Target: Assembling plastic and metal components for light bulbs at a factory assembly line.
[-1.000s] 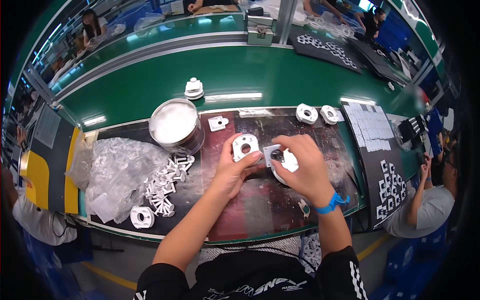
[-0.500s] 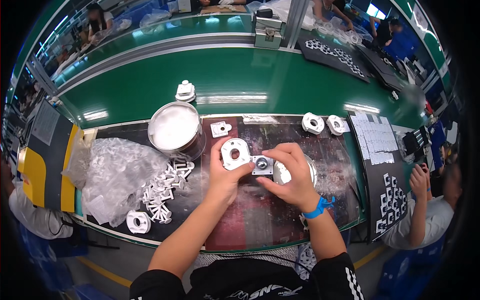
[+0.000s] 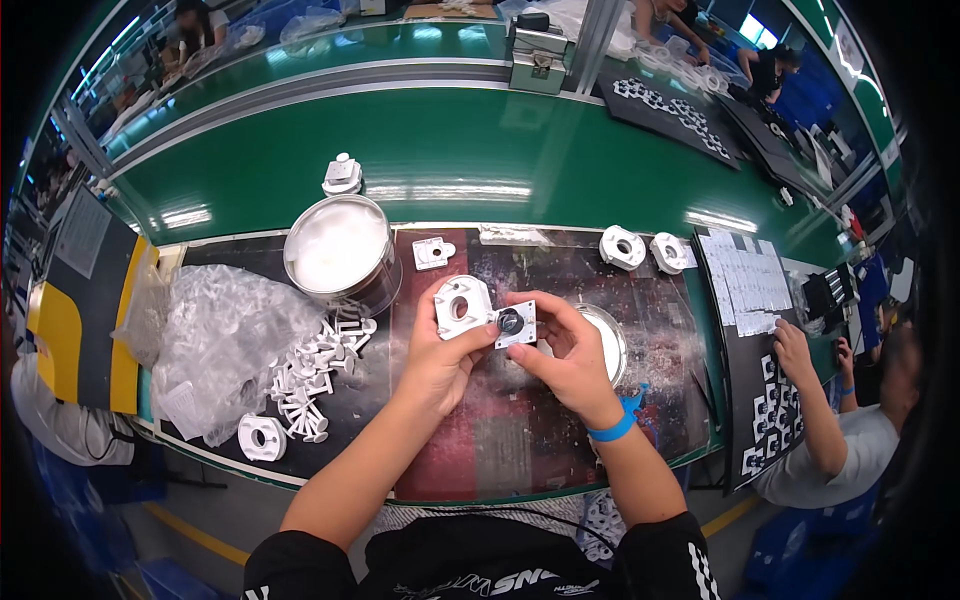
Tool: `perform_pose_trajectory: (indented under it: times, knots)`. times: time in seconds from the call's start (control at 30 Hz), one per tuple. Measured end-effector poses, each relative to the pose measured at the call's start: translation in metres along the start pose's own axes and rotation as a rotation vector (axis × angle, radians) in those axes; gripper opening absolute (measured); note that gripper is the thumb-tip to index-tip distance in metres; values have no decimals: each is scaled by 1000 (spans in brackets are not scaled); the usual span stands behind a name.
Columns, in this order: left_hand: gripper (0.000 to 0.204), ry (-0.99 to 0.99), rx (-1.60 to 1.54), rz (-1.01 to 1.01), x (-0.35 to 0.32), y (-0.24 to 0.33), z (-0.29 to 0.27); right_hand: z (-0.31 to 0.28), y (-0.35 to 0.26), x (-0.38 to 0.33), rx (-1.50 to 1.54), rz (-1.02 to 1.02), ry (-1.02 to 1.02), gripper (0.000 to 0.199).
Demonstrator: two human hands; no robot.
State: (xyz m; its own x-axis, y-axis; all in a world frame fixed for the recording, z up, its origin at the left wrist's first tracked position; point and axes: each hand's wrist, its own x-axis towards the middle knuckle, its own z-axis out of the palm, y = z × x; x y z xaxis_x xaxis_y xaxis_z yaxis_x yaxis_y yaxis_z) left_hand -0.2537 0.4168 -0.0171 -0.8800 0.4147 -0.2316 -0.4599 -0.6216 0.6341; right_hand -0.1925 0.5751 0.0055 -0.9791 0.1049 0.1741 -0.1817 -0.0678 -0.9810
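My left hand (image 3: 437,365) is closed round a white plastic housing (image 3: 477,294) with a round hole through its middle. My right hand (image 3: 572,362) pinches a small square board with a dark domed lens (image 3: 511,321) between thumb and fingers. The board stands beside the housing's right edge, and my left thumb tip touches it too. Behind my right hand, a round dish with a pale inside (image 3: 610,340) lies on the table, partly hidden. A small white plastic part (image 3: 432,253) rests beyond my left hand.
A clear tub of white material (image 3: 338,245) stands left, near a plastic bag (image 3: 215,350) and scattered white pegs (image 3: 310,385). Two white housings (image 3: 622,247) lie at the back right. Rightward, a co-worker's hand (image 3: 792,350) reaches over a black board (image 3: 735,400) holding small parts.
Both hands have shifted slightly left with their parts. The lens board has turned to tilt toward the left. The co-worker's hand at the right now reaches over the black board.
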Motion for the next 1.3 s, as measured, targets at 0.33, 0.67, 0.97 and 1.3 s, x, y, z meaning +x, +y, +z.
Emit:
perform_pose_trajectory:
  times: [0.33, 0.67, 0.97, 1.3]
  knots:
    - [47, -84, 60, -126, -7, 13, 12, -17, -26, -1, -610, -283, 2, 58]
    - [41, -159, 266, -138, -11, -8, 11, -12, -28, 3, -888, -523, -34, 46]
    - [40, -219, 304, -62, -12, -10, 8, -12, -21, 1, -863, -445, -66, 46]
    - [50, -279, 444, 172, -9, -19, 5, -8, -20, 1, -796, -386, -64, 70]
